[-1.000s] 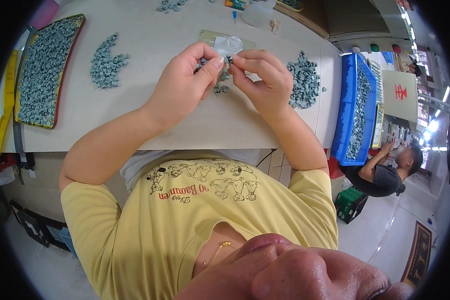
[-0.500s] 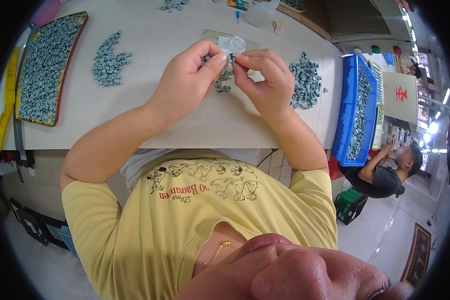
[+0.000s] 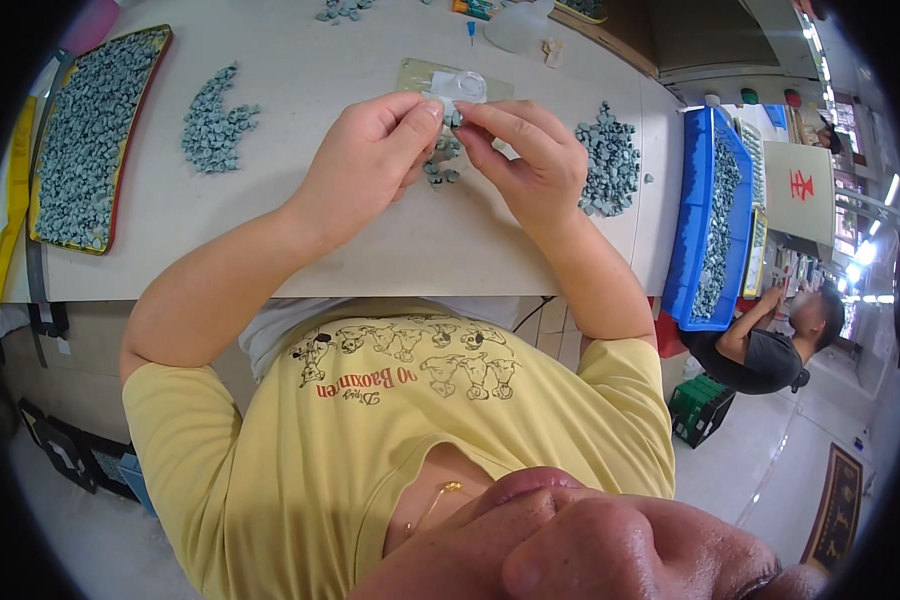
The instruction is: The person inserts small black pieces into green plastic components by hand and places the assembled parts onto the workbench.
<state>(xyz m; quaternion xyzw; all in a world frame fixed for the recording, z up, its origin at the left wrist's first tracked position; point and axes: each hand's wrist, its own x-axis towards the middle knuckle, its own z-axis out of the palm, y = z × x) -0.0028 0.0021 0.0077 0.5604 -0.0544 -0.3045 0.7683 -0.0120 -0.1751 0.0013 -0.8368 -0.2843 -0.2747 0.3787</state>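
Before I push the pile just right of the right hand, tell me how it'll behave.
The pile will probably spread rather than slide as one, being many small, seemingly loose pieces. They look chunky and uneven, so they'd likely tumble briefly, not roll far. Some may stray: a lone piece already lies apart on the table.

Room lies between tray (image 3: pixel 136 150) and left pile (image 3: pixel 215 128); the right pile (image 3: pixel 608 165) crowds the right hand (image 3: pixel 532 155).

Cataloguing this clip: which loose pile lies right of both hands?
The dense pile by the right hand; the crescent pile and back pile lie farther left, the small pile between the hands.
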